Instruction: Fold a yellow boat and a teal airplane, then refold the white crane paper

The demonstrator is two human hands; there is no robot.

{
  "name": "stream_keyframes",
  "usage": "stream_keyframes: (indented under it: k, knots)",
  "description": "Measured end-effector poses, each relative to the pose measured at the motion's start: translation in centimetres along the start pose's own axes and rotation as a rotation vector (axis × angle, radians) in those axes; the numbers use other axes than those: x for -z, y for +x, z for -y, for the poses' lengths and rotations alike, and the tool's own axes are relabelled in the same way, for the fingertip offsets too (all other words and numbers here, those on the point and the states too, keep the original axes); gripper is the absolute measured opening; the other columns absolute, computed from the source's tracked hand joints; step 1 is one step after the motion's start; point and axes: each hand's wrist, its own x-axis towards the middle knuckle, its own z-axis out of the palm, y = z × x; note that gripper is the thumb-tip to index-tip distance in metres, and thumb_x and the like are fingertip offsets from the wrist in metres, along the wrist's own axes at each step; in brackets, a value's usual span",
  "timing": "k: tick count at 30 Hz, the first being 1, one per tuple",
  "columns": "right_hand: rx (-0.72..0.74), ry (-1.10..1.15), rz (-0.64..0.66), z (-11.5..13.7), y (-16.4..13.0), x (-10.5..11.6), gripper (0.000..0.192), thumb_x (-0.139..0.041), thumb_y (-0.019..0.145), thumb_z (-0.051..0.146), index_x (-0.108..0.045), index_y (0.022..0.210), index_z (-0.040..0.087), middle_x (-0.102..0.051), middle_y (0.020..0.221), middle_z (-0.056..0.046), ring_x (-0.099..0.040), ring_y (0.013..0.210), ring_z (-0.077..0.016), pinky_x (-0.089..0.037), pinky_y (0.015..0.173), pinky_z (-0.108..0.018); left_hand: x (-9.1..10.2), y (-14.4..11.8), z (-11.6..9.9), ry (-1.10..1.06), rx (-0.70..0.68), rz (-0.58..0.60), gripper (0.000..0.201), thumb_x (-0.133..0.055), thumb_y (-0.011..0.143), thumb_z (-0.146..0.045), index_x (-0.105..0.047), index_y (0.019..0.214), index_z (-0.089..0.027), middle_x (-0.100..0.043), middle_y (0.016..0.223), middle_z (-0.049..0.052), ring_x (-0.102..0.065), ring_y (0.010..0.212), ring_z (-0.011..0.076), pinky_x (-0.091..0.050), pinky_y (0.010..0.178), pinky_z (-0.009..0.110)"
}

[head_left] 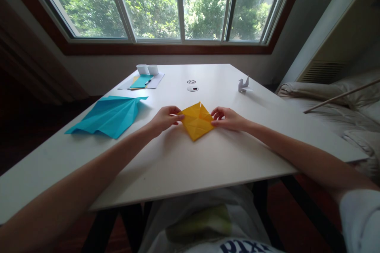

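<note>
Between my two hands is a yellow sheet of origami paper (197, 123), folded into a diamond with crease lines and a narrow split at its top corner. My left hand (166, 120) pinches its left corner, the thumb on top and fingers curled beneath. On the other side, my right hand (228, 119) grips the right corner between thumb and fingers. The bottom corner points toward me, just above the tabletop or touching it; I cannot tell which.
A creased blue paper (109, 115) spreads over the left of the white table (190, 174). Behind it lie stacked sheets (139, 82) with a pen (149, 80) and two small white paper boxes (147, 69). A white paper crane (243, 84) stands at right, and round discs (192, 88) lie mid-table.
</note>
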Motion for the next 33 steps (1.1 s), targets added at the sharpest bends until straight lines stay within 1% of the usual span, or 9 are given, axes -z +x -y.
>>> stream_keyframes:
  k: [4, 7, 10, 13, 19, 23, 25, 29, 33]
  knots:
    - [0.003, -0.015, 0.011, 0.1, -0.1, 0.0, 0.034, -0.066, 0.068, 0.026, -0.057, 0.099, 0.016, -0.064, 0.082, -0.003, -0.059, 0.074, -0.0134, -0.047, 0.065, -0.025, 0.0, 0.0, 0.0, -0.115, 0.021, 0.014, 0.029, -0.074, 0.060, -0.022, -0.059, 0.082, -0.013, -0.063, 0.085, 0.004, -0.060, 0.079, 0.0151, -0.051, 0.073, 0.031]
    - [0.006, -0.035, 0.017, 0.1, -0.1, 0.1, 0.036, -0.064, 0.068, 0.023, -0.057, 0.103, 0.016, -0.064, 0.080, -0.002, -0.059, 0.072, -0.0129, -0.046, 0.064, -0.024, 0.0, 0.0, 0.0, -0.224, 0.100, 0.035, 0.038, -0.075, 0.061, -0.014, -0.059, 0.095, -0.013, -0.063, 0.092, 0.006, -0.062, 0.084, 0.0168, -0.053, 0.076, 0.031]
    - [0.024, -0.053, 0.010, 0.1, -0.1, 0.1, 0.036, -0.064, 0.069, 0.023, -0.058, 0.105, 0.017, -0.063, 0.078, -0.001, -0.058, 0.071, -0.0127, -0.046, 0.065, -0.025, 0.1, 0.2, 0.2, -0.309, 0.190, 0.153, 0.044, -0.076, 0.060, -0.013, -0.060, 0.101, -0.012, -0.064, 0.098, 0.010, -0.063, 0.090, 0.0197, -0.054, 0.077, 0.030]
    - [0.050, -0.054, 0.001, 0.2, 0.0, 0.0, 0.036, -0.063, 0.070, 0.023, -0.059, 0.105, 0.018, -0.063, 0.079, -0.001, -0.058, 0.072, -0.0128, -0.045, 0.066, -0.025, -0.1, 0.3, 0.5, -0.365, 0.248, 0.278, 0.036, -0.077, 0.060, -0.015, -0.065, 0.094, -0.011, -0.066, 0.098, 0.012, -0.063, 0.092, 0.0204, -0.054, 0.080, 0.026]
    - [0.103, -0.036, 0.033, 0.1, 0.1, -0.1, 0.043, -0.063, 0.070, 0.029, -0.057, 0.111, 0.018, -0.062, 0.083, -0.001, -0.058, 0.075, -0.0138, -0.046, 0.067, -0.026, -0.2, 0.1, 0.7, -0.408, 0.225, 0.392, 0.040, -0.078, 0.059, -0.014, -0.067, 0.097, -0.014, -0.067, 0.099, 0.010, -0.064, 0.091, 0.0205, -0.053, 0.083, 0.027]
    - [0.099, -0.115, 0.047, 0.3, -0.1, 0.1, 0.052, -0.063, 0.070, 0.040, -0.056, 0.116, 0.017, -0.060, 0.098, -0.007, -0.056, 0.084, -0.0166, -0.046, 0.071, -0.029, -0.1, 0.1, 0.7, -0.421, 0.169, 0.392, 0.043, -0.078, 0.059, -0.014, -0.066, 0.101, -0.014, -0.066, 0.102, 0.010, -0.062, 0.095, 0.0209, -0.052, 0.082, 0.027]
    - [0.076, -0.133, 0.080, 0.6, -0.2, 0.2, 0.046, -0.061, 0.072, 0.042, -0.059, 0.110, 0.017, -0.059, 0.104, -0.009, -0.055, 0.085, -0.0171, -0.045, 0.072, -0.030, 0.0, 0.1, 0.7, -0.418, 0.148, 0.386, 0.042, -0.077, 0.060, -0.014, -0.066, 0.100, -0.013, -0.066, 0.102, 0.011, -0.062, 0.096, 0.0209, -0.052, 0.083, 0.028]
    - [0.051, -0.090, 0.140, 1.1, -0.3, 0.4, 0.029, -0.059, 0.074, 0.038, -0.064, 0.092, 0.016, -0.063, 0.093, -0.005, -0.055, 0.080, -0.0158, -0.044, 0.072, -0.030, 0.1, 0.1, 0.6, -0.403, 0.129, 0.366, 0.040, -0.077, 0.061, -0.014, -0.065, 0.099, -0.012, -0.066, 0.102, 0.011, -0.062, 0.095, 0.0210, -0.051, 0.084, 0.030]
    - [0.071, 0.048, 0.132, 1.0, 0.0, 0.6, 0.027, -0.060, 0.073, 0.036, -0.063, 0.088, 0.014, -0.064, 0.085, -0.004, -0.057, 0.077, -0.0149, -0.045, 0.071, -0.029, 0.4, 0.2, 0.5, -0.383, 0.113, 0.323, 0.037, -0.076, 0.062, -0.015, -0.064, 0.097, -0.011, -0.065, 0.104, 0.011, -0.062, 0.094, 0.0206, -0.051, 0.083, 0.030]
